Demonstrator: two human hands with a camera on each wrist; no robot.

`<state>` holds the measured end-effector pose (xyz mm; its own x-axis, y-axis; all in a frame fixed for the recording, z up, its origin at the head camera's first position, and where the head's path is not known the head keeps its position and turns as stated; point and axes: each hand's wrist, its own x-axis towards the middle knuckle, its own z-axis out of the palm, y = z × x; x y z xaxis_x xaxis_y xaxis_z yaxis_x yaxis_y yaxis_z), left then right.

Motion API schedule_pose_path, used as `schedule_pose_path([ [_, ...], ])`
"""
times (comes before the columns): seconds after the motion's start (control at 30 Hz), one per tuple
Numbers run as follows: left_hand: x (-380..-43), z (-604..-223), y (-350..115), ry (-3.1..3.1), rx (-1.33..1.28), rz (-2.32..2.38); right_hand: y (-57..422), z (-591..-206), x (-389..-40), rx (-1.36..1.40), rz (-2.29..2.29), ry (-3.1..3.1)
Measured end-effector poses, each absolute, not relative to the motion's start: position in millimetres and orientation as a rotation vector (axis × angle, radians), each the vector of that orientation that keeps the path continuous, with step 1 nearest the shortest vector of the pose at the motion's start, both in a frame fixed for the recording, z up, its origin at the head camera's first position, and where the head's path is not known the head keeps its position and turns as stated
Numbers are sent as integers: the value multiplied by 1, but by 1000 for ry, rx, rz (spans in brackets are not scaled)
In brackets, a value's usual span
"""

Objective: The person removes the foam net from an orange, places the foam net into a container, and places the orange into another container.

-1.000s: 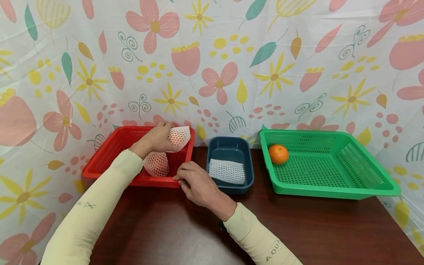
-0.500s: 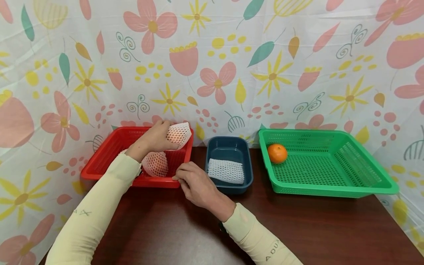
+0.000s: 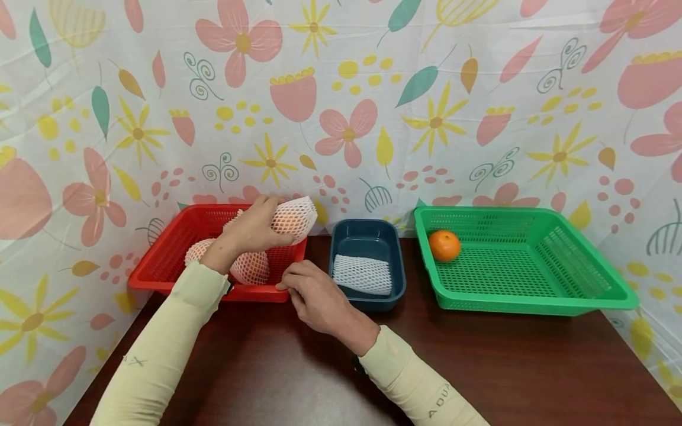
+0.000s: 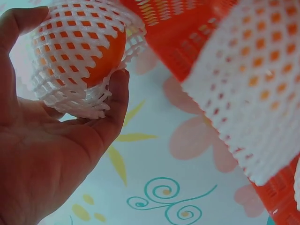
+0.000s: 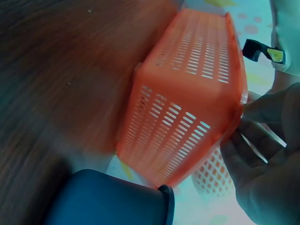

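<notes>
My left hand grips an orange in a white foam net sleeve above the right part of the red basket. Orange skin shows through the mesh and at its open end in the left wrist view. Below and beside this hand, more net-wrapped fruits lie in the basket, partly covered by the hand and forearm. At the basket's front right corner, my right hand pinches the rim between thumb and fingers, as the right wrist view shows.
Right of the red basket stands a dark blue tray with a flat white foam net in it. Farther right, a green basket holds one bare orange at its left end. A flowered cloth hangs behind the brown table.
My left hand has shifted slightly right with the sleeved orange, and more wrapped fruits show at the left in the red basket. The right hand keeps its hold on the rim.
</notes>
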<state>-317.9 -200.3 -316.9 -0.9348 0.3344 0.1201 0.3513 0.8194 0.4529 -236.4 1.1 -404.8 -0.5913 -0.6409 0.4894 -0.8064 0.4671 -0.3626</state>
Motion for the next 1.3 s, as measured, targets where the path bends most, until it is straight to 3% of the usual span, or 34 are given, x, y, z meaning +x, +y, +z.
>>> schedule_pose_path([
  [1.3,-252,-308,-183,-2590,-653,-1230,5,-407,-240,1288,802,-2348],
])
